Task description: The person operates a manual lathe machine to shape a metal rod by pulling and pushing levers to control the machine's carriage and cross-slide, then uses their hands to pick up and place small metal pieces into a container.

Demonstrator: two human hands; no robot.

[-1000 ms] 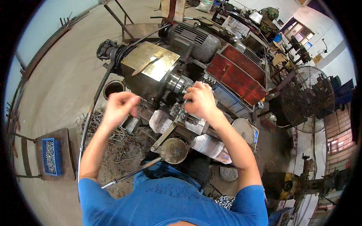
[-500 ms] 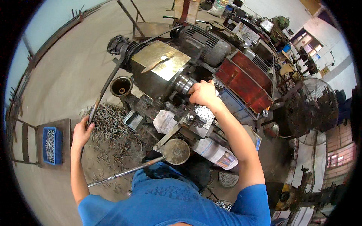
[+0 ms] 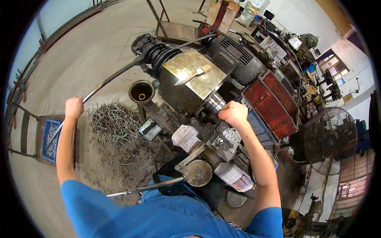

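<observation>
My left hand (image 3: 74, 108) is wrapped round a long metal lever bar (image 3: 111, 80), which runs to the rear end of a machine's headstock. My right hand (image 3: 235, 113) is closed with its knuckles up, right at the front of the shiny round spindle (image 3: 215, 102); its fingertips, and anything in them, are hidden. A brass-coloured cover (image 3: 182, 65) tops the headstock, and a brush (image 3: 194, 75) lies across it. Below my right hand sits a metal tool block (image 3: 227, 143). Nearer me are a round metal disc (image 3: 198, 173) and a rod handle (image 3: 147, 186).
Tangled metal scrap (image 3: 115, 125) covers the floor at left, beyond which a blue crate (image 3: 50, 141) holds small metal parts. A metal cup (image 3: 141, 92) stands beside the headstock. Right of the machine are a red metal box (image 3: 270, 104) and a large fan (image 3: 330, 135).
The lever has swung outward to a flatter slant, with my left hand moving up and left on it. My right hand stays at the spindle. The whole view has shifted.
</observation>
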